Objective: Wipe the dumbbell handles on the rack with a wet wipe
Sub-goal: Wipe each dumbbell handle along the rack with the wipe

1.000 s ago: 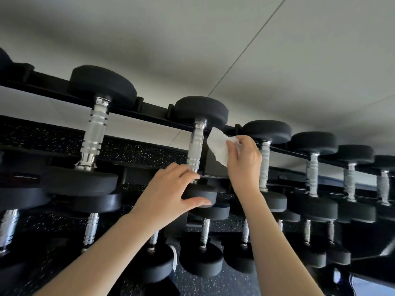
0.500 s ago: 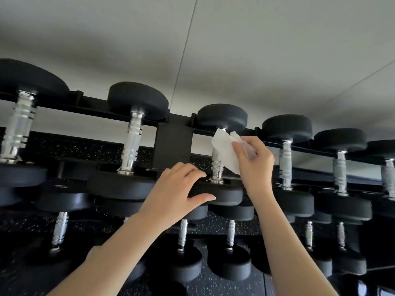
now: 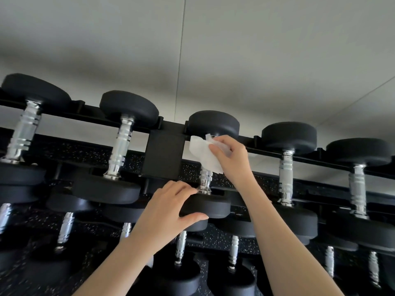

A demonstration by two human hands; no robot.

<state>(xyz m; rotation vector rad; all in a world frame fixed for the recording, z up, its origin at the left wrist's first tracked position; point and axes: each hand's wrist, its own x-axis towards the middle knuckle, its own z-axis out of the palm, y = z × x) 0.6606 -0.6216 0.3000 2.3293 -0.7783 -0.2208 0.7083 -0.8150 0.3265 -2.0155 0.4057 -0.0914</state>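
Black tiered rack (image 3: 162, 154), rails running left to right, boxy upright bracket mid-frame. Top tier carries five dumbbells in view, each laid across the rails with one round black head on the far rail, one on the near rail and a chrome handle bridging the gap: far-left dumbbell (image 3: 22, 133), second dumbbell (image 3: 121, 144), middle dumbbell (image 3: 213, 122) just right of the bracket, fourth dumbbell (image 3: 286, 176), fifth dumbbell (image 3: 358, 186). Lower tiers hold more dumbbells (image 3: 180, 246) the same way, count unclear in the dark; the speckled black surface (image 3: 215, 240) behind the rails is probably floor.
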